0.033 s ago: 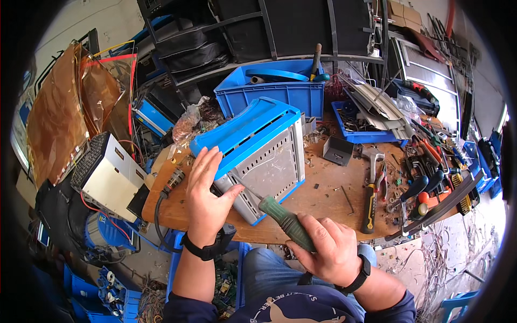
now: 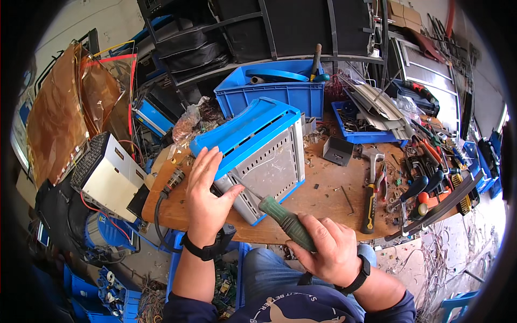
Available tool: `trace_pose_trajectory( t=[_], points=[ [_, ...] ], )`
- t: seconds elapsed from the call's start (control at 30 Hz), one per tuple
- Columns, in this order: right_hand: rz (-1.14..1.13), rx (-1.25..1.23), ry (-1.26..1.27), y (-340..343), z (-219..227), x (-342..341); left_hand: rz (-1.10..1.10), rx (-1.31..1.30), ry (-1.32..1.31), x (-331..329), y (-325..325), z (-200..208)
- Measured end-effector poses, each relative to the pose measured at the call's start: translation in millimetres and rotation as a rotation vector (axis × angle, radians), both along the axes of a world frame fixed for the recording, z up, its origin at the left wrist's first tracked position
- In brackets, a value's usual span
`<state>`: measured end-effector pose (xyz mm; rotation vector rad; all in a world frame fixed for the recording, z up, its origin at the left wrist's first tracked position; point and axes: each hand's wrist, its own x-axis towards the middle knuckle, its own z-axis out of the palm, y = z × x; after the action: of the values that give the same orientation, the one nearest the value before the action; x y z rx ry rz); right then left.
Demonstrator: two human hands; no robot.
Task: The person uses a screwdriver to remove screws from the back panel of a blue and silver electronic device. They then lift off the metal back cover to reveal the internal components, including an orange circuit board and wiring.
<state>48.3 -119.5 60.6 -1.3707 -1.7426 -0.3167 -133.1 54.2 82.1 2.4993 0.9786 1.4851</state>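
A grey metal equipment case with blue plastic edging [image 2: 272, 167] stands tilted on the wooden workbench [image 2: 328, 199]. My left hand [image 2: 207, 202] lies against its near left corner, fingers stretched over the blue edge and thumb spread out along the metal side. In my right hand [image 2: 328, 250] is a screwdriver with a worn green handle [image 2: 285, 220], gripped at its butt end. The screwdriver's thin shaft points up and left at the case's near side, close to my left thumb. Whether its tip sits in a screw is too small to tell.
Behind the case stands a blue crate [image 2: 269, 99]. To the right lie a hammer [image 2: 370, 194], pliers [image 2: 382, 183] and several other hand tools. A small black box part [image 2: 338, 151] sits beside the case. A thick black cable [image 2: 159, 215] hangs at the bench's left edge.
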Motion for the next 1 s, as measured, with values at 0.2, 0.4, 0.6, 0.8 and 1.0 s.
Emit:
trace_pose_trajectory(
  t=[0.2, 0.4, 0.6, 0.8, 1.0],
  points=[
    [-0.024, -0.061, 0.071, -1.6, -0.1, -4.6, -0.010, -0.005, -0.013, 0.0, -0.3, 0.2],
    [0.043, -0.070, 0.109, 0.8, 4.2, -11.8, -0.002, 0.000, 0.031, -0.4, -2.2, 2.0],
    [0.432, -0.501, 1.277, -1.5, 13.1, -23.9, 0.010, 0.140, 0.088, -1.9, 4.5, -5.6],
    [0.507, -0.712, 1.721, -2.9, 32.3, -27.7, -0.031, 0.167, 0.061, 0.5, 7.5, -9.6],
    [0.369, -0.689, 1.375, -3.5, 40.4, -24.6, -0.053, 0.162, 0.047, 1.0, 6.3, -9.4]
  ],
)
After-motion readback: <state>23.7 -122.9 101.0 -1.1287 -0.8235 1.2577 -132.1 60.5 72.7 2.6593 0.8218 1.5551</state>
